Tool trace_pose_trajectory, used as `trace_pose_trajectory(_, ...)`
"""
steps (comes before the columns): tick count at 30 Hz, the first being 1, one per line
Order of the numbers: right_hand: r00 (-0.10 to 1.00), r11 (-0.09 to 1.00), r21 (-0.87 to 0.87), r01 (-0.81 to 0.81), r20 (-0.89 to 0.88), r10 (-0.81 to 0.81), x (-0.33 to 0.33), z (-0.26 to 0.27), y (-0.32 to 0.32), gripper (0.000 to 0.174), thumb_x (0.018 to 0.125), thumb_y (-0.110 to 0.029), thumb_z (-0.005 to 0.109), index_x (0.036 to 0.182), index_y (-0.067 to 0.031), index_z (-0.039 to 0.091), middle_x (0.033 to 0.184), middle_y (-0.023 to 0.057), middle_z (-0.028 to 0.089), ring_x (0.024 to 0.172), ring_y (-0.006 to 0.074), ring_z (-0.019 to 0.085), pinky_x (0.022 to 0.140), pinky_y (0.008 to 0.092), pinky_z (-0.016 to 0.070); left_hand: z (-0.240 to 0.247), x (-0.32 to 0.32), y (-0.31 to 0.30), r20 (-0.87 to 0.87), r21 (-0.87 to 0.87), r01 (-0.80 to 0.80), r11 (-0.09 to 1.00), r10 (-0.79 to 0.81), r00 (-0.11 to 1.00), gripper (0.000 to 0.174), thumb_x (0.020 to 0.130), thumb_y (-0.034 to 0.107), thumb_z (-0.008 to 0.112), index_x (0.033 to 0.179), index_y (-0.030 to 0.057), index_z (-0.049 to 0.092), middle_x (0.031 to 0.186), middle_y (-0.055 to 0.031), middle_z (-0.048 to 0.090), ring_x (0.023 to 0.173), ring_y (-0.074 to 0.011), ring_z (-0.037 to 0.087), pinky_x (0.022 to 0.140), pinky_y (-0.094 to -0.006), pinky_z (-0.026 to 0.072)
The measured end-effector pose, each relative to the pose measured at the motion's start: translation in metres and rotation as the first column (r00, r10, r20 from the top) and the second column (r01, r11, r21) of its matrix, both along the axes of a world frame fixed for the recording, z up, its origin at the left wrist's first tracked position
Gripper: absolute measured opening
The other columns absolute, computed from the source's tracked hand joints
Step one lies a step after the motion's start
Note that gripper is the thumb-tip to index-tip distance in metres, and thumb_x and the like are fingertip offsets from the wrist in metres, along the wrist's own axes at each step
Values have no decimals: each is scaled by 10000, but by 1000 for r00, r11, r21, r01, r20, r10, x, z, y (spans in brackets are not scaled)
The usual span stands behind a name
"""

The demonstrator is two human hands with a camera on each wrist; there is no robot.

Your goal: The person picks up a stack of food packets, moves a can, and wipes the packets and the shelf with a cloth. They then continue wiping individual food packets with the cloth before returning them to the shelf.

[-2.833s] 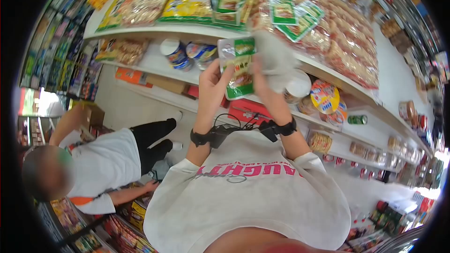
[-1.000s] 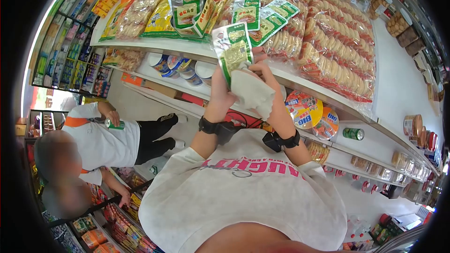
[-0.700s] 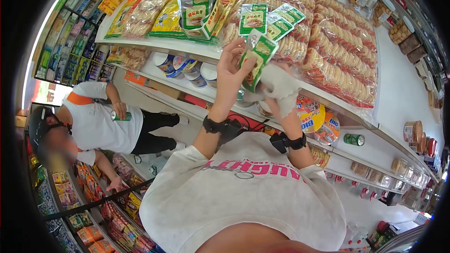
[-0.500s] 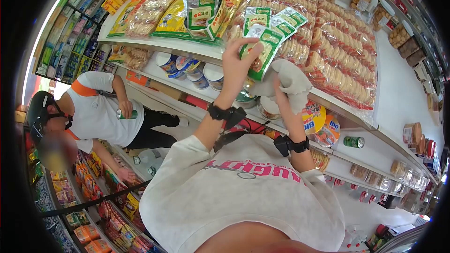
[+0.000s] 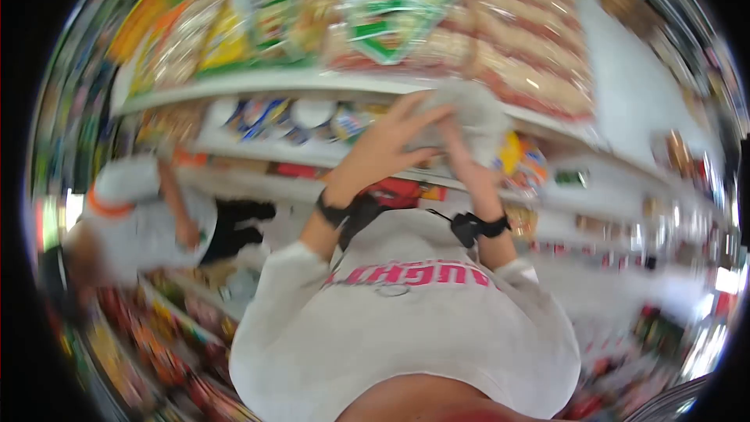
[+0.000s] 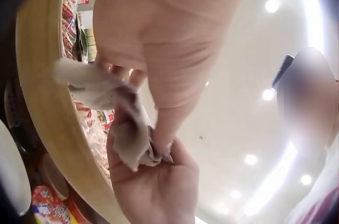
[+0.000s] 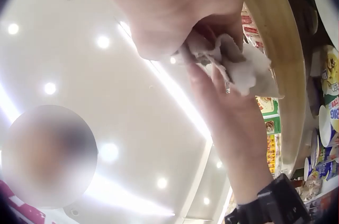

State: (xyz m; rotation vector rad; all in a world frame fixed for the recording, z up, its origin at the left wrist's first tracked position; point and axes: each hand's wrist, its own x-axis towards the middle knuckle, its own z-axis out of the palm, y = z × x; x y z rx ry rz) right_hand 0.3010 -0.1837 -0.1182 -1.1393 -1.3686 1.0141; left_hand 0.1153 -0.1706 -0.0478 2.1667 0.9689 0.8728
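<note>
A grey-white cloth (image 5: 471, 105) is bunched between both hands in front of the shelf edge. My left hand (image 5: 383, 144) reaches across to it with the thumb and fingers around its near side; the left wrist view shows that thumb pressed into the cloth (image 6: 130, 139). My right hand (image 7: 185, 12) grips the cloth (image 7: 246, 73) with curled fingers. Beyond the hands, green-and-white packets (image 5: 391, 12) lie blurred on bagged round biscuits. An upright group of similar packets (image 5: 275, 16) stands to their left. Neither hand shows a packet in it.
The upper shelf's edge (image 5: 312, 80) runs just beyond the hands. Tubs (image 5: 312, 113) and colourful instant-noodle bowls (image 5: 531, 164) stand on the shelf below. Another person (image 5: 148, 215) is at the left beside snack racks. Jars (image 5: 678, 152) stand farther right.
The green packet has left my left hand, which has moved to the cloth. My right hand still holds the cloth. The head view has shifted and blurred.
</note>
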Motion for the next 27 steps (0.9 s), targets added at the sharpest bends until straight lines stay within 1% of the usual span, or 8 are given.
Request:
trace_pose_trajectory(3, 961, 979, 59, -196, -188, 204, 4, 54, -17, 280, 935, -165, 696, 1177, -31, 651, 1139, 85, 679, 1000, 178, 650, 878, 329, 523, -12, -7, -11, 60, 35, -76, 997, 73, 995, 667, 703, -30, 710, 1350, 98, 608, 1313, -177, 583, 1193, -352, 584, 1026, -401, 447)
trace_pose_trajectory(6, 957, 907, 402, -129, 290, 7, 28, 65, -16, 278, 910, -167, 717, 1149, -33, 668, 1113, 86, 689, 981, 170, 660, 834, 316, 534, -15, -7, -13, 129, -24, -224, 974, 225, 966, 535, 745, -117, 542, 1260, -2, 631, 1212, -142, 640, 1153, -271, 591, 1034, -324, 398)
trace_pose_trajectory(10, 996, 989, 128, -74, 66, 66, 78, 64, -29, 235, 909, -157, 708, 1093, -15, 673, 966, 84, 716, 896, 135, 680, 791, 287, 545, -23, -33, -14, 192, 49, -354, 934, 339, 921, 364, 796, -121, 529, 1112, 7, 656, 1093, -144, 624, 1063, -295, 593, 991, -335, 411)
trace_pose_trajectory(12, 955, 958, 148, 248, 128, -267, 124, 47, -38, 177, 943, -132, 659, 1055, 6, 662, 909, 85, 712, 852, 143, 685, 780, 289, 547, -27, -43, -15, 209, 23, -395, 918, 382, 900, 325, 799, -118, 529, 1076, 2, 648, 1088, -135, 627, 1063, -280, 593, 996, -336, 409)
trace_pose_trajectory(14, 746, 744, 110, 659, -227, -626, 166, 24, -41, 147, 973, -110, 601, 1005, 23, 655, 843, 76, 690, 809, 157, 678, 765, 298, 545, -40, -43, -10, 242, -31, -420, 907, 415, 877, 314, 804, -114, 528, 1072, -2, 644, 1090, -126, 632, 1064, -265, 591, 997, -334, 409)
trace_pose_trajectory(18, 154, 114, 146, 983, -308, -939, 285, -68, -50, 301, 966, -170, 624, 1175, 41, 570, 964, 124, 650, 882, 200, 655, 817, 334, 528, -43, -48, -12, 242, -64, -436, 897, 438, 866, 303, 863, -110, 495, 1117, -3, 622, 1094, -71, 621, 1039, -180, 590, 953, -294, 443)
trace_pose_trajectory(24, 127, 214, 162, 963, 425, -896, 354, -196, -47, 823, 752, -336, 845, 1318, 115, 451, 1279, 265, 563, 1124, 351, 614, 964, 435, 487, -43, -50, -16, 164, 13, -455, 890, 447, 879, 324, 854, -113, 499, 1132, -9, 628, 1107, -82, 629, 1061, -187, 586, 974, -296, 432)
trace_pose_trajectory(27, 236, 331, 157, 930, 435, -869, 369, -243, -39, 882, 692, -329, 883, 1325, 120, 465, 1290, 275, 577, 1169, 360, 601, 1003, 421, 469, -44, -53, -17, 167, -9, -455, 890, 450, 877, 325, 852, -111, 507, 1136, -10, 629, 1117, -85, 632, 1078, -190, 580, 985, -297, 425)
